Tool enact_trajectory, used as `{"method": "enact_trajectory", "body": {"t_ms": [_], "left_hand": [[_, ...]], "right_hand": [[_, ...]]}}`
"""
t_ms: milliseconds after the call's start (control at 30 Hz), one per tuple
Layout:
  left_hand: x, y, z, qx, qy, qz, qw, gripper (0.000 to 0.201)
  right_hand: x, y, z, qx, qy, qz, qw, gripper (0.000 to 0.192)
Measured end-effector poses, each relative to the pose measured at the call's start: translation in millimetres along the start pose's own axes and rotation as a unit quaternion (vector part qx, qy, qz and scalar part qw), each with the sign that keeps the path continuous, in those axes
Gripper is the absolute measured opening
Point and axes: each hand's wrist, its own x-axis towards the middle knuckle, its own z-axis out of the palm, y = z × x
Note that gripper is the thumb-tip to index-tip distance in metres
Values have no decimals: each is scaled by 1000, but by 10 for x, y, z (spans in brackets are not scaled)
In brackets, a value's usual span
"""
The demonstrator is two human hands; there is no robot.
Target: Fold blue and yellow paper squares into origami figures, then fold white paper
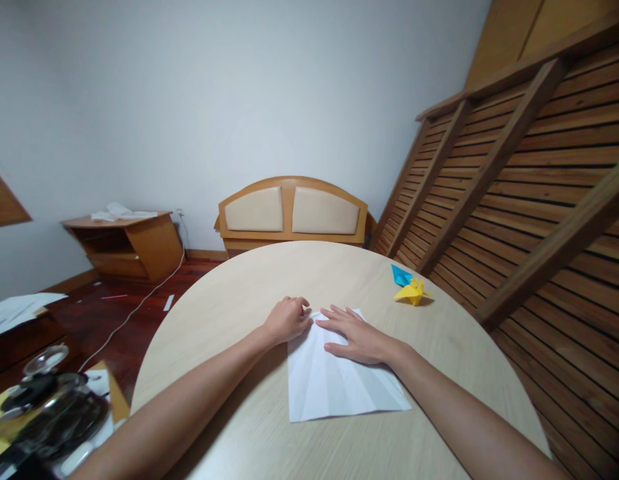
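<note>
A white sheet of paper [334,393] with several long creases fanning across it lies on the round table. My left hand [288,320] is at the far left corner of the sheet, fingers curled and thumb against the paper's edge; that corner is partly hidden beneath it. Flat on the upper part of the sheet rests my right hand [356,338], its fingers spread and pointing toward the left hand. Farther right on the table stand a yellow origami crane [414,292] and, just behind it, a blue folded paper piece [400,275].
The pale round table [229,427] reaches toward a headboard [292,237] against the wall. Wooden slatted panels [529,180] lean on the right. At left are a low cabinet [154,247], a white cable [139,308] on the floor and a glass teapot [64,413].
</note>
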Motion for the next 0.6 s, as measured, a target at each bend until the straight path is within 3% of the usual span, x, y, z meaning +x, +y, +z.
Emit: {"method": "enact_trajectory", "body": {"t_ms": [200, 433, 500, 600], "left_hand": [[42, -177, -95, 19, -41, -55, 997, 30], [49, -231, -152, 3, -86, -60, 994, 22], [34, -208, -150, -7, -85, -55, 995, 19], [16, -170, -160, -44, -69, -24, 996, 15]], "right_hand": [[1, -46, -41, 12, -18, -11, 1000, 62], [3, -71, -50, 32, -19, -23, 999, 62], [13, -67, -23, 25, -3, -27, 999, 60], [53, -47, 42, 22, 72, -29, 997, 56]]}}
